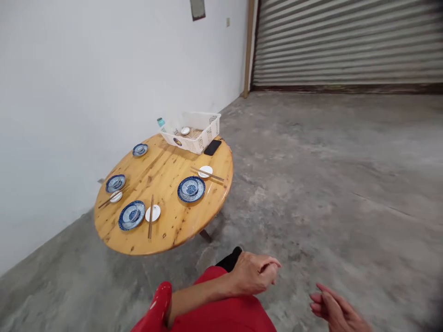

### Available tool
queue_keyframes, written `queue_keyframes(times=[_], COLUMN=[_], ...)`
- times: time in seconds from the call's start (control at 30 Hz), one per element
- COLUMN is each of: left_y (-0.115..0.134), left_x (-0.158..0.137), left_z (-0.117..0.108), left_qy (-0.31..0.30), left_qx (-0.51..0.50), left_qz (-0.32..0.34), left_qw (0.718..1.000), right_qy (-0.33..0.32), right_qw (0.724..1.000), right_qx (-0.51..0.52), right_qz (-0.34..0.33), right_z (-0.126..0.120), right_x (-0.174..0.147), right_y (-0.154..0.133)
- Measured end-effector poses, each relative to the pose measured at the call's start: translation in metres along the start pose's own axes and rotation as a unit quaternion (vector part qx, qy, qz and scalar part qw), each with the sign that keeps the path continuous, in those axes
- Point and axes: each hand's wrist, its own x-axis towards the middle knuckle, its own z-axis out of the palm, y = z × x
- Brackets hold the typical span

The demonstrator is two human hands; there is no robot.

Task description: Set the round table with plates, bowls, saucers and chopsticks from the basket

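My left hand [256,273] hovers in front of my red clothing, its fingers curled into a loose fist with nothing visible in it. Lower right, my right hand [334,308] is held over the floor, fingers half bent and apart, holding nothing. Both hands are away from the round wooden table [173,216]. Nearest to them on it is a blue-and-white plate with a bowl [191,189], beside a small white dish [205,171] with chopsticks [216,177] across it. Another plate and bowl [132,215] lies near the front edge, next to a white dish [156,212] and chopsticks [151,216].
A white plastic basket [190,145] with small dishes inside stands at the table's back, a black phone [212,147] beside it and a turquoise bottle [161,121] behind. More plates [115,183] sit on the left. A white wall and roller shutter [346,46] bound the concrete floor.
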Motion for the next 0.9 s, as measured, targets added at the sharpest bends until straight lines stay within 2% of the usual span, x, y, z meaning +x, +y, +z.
queue_keyframes(times=[0.1,0.2,0.37,0.47,0.57,0.73,0.9], left_y=[0.005,0.01,0.016,0.016,0.012,0.003,-0.002], left_x=[0.041,0.095,0.176,0.207,0.226,0.262,0.323], left_z=[-0.005,-0.013,-0.033,-0.046,-0.057,-0.072,-0.094], left_qy=[0.035,0.058,0.059,0.061,0.075,0.128,0.235], left_qx=[-0.019,-0.026,-0.008,-0.01,-0.032,-0.065,-0.101], left_qz=[-0.011,0.003,0.029,0.01,-0.028,-0.101,-0.154], left_qw=[0.999,0.998,0.998,0.998,0.996,0.985,0.954], right_qy=[-0.064,-0.112,-0.109,-0.087,-0.098,-0.215,-0.29], right_qw=[0.998,0.993,0.991,0.992,0.992,0.976,0.951], right_qx=[0.005,-0.001,-0.044,-0.056,-0.049,-0.037,-0.074], right_qz=[-0.004,-0.026,-0.057,-0.067,-0.067,-0.026,-0.081], right_z=[0.027,0.048,0.048,0.047,0.061,0.095,0.116], right_x=[0.029,0.056,0.117,0.151,0.174,0.216,0.298], right_y=[-0.023,-0.047,-0.098,-0.13,-0.154,-0.186,-0.247])
